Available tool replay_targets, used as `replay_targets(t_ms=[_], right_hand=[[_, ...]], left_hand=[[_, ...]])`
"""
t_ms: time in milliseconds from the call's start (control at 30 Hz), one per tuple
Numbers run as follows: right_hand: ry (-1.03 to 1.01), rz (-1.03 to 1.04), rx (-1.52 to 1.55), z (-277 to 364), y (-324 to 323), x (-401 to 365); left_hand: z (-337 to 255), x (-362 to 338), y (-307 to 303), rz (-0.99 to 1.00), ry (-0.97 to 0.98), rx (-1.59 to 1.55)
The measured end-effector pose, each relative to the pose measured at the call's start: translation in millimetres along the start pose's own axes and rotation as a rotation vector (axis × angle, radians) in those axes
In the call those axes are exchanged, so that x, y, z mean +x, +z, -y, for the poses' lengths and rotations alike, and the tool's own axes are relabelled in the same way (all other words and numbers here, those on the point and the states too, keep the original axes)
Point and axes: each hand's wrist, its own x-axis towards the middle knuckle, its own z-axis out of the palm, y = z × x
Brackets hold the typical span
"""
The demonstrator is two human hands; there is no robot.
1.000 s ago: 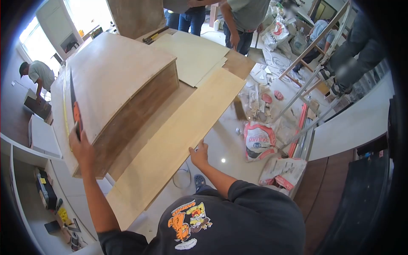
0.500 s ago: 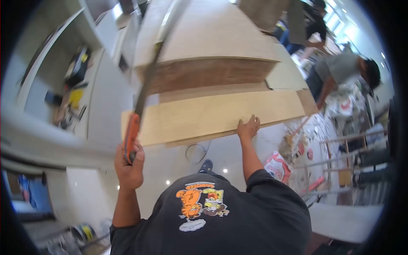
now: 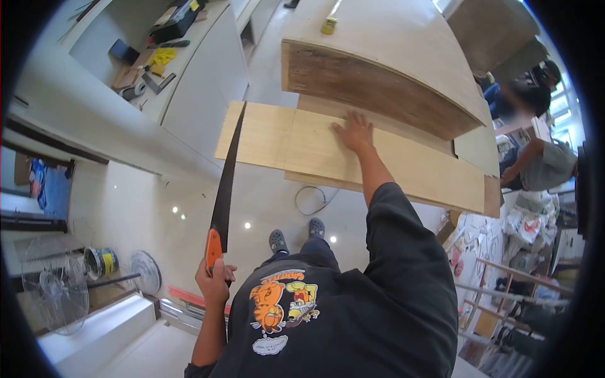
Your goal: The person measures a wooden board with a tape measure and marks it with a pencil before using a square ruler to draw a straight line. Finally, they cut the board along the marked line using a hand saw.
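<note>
My left hand [image 3: 216,282] is closed around the orange handle of a hand saw [image 3: 229,183]. The dark blade points away from me, and its tip overlaps the left end of a pale wooden plank [image 3: 409,157]. A faint line crosses the plank to the right of the blade. My right hand [image 3: 355,133] lies on the plank's top face, palm down and fingers spread. Beneath and behind the plank is a large wooden panel box [image 3: 372,85], and the plank's left end juts past it over the floor.
A tape measure [image 3: 329,25] rests on the box top. Tools and a black toolbox [image 3: 179,22] sit on the cabinet shelf at left. A standing fan [image 3: 57,283] is at lower left, and a cable [image 3: 312,200] lies on the floor. Two people [image 3: 545,164] are at right.
The view has turned, shifting the plank rightward. The saw has come down from upright, its tip now over the plank's left end. My right hand has moved from the near edge onto the top face.
</note>
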Motion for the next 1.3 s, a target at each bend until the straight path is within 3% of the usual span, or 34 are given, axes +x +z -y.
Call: replay_targets(t_ms=[133,367,667,767,867,967,1067,1300], right_hand=[[0.081,0.026,0.017,8.1,4.9,-8.4],[0.067,-0.066,0.027,11.4,10.1,-17.8],[0.042,-0.024,0.073,17.4,3.2,-33.6],[0.083,-0.032,0.085,24.7,0.1,-33.6],[-0.168,-0.097,0.076,48.1,16.9,-18.0],[-0.224,-0.098,0.286,85.4,31.8,3.9],[-0.061,0.066,0.352,108.6,31.0,24.8],[0.025,0.096,0.334,115.4,28.8,30.9]], left_hand=[[13.6,-27.3,-4.7,-0.126,-0.075,-0.080],[24.6,-18.9,43.4,-0.040,-0.129,0.061],[36.8,10.8,95.0,0.040,0.023,0.402],[25.6,29.1,119.2,-0.017,0.175,0.459],[18.2,53.5,137.7,0.047,0.204,0.482],[-7.2,63.3,160.1,0.084,0.252,0.549],[-8.1,73.6,168.3,0.083,0.271,0.614],[-20.3,85.0,169.7,0.138,0.319,0.676]])
